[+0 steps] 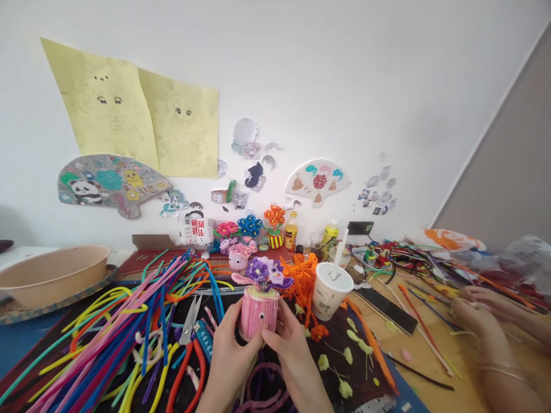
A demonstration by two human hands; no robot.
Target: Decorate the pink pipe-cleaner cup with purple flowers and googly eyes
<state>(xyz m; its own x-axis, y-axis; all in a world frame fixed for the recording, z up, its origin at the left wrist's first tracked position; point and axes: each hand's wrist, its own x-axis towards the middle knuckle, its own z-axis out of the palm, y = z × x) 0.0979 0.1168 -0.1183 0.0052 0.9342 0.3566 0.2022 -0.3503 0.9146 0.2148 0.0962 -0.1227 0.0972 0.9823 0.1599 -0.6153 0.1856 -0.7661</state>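
Note:
Between my two hands stands a small pink pot [252, 312] that looks wrapped in pipe cleaners, with a googly eye on its front and purple and lilac flowers [267, 271] on top. My left hand [232, 338] is wrapped round its left side. From the right, my right hand [290, 338] grips the pot, thumb at the front. Left of my hands lie scissors [187, 347] with orange handles, blades pointing away, and a blue tube [204, 339]. Coiled mauve pipe cleaners [264, 384] lie below the pot, partly hidden by my hands.
Loose coloured pipe cleaners [124, 327] spread over the left side. A lidded cup [330, 292] with a straw stands to the right, near a black phone [387, 310]. Finished flower pots [275, 235] line the back. Another person's hands [482, 312] work at far right.

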